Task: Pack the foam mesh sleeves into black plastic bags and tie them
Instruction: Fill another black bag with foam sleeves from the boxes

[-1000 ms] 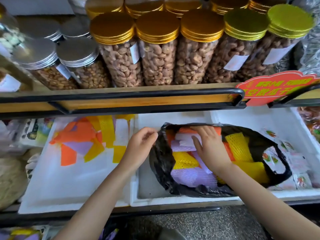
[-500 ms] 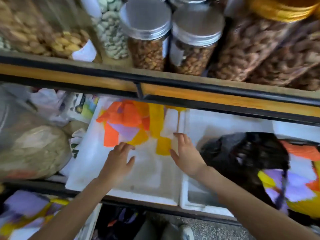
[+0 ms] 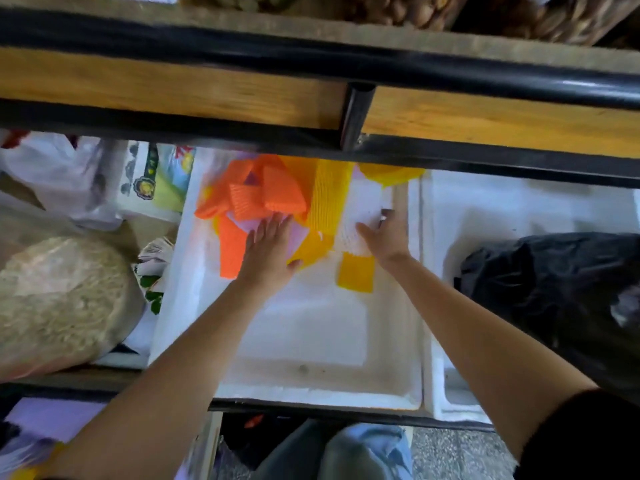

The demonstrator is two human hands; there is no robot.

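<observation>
1. the left hand (image 3: 268, 251) lies flat, palm down, with its fingers straight and a little spread. it holds nothing and just presses on the pile.
2. its fingertips sit on a purple sleeve (image 3: 298, 233). its thumb side touches a yellow sleeve (image 3: 327, 199), a long one running from the back of the box toward the hand.
3. the right hand (image 3: 384, 233) rests on a white sleeve (image 3: 363, 209), with the thumb stretched out to the left over it. it is blurred there, and i cannot tell whether the fingers grip the sleeve or only lie on it.
4. just beside the right wrist a short yellow piece (image 3: 356, 273) lies flat, meeting the near edge of the white sleeve.
5. beyond the left hand the orange sleeves (image 3: 266, 195) are heaped together, and one strip of them hangs down along the hand's left side.
6. all of these lie in the far half of a white foam box (image 3: 311, 344).
7. a second box (image 3: 519, 209) stands against its right wall. the black bag (image 3: 554, 292) lies crumpled in it, well apart from both hands. from here i cannot see what is in the bag.
8. above both boxes runs a black rail (image 3: 346, 67) along the wooden shelf (image 3: 173, 91). the jars on top are a blur.
9. left of the foam box sits a tan sack (image 3: 59, 296).
10. nearest to me are the person's knees (image 3: 363, 452) in blue jeans, and a dark cuff (image 3: 588, 441) on the right arm.
</observation>
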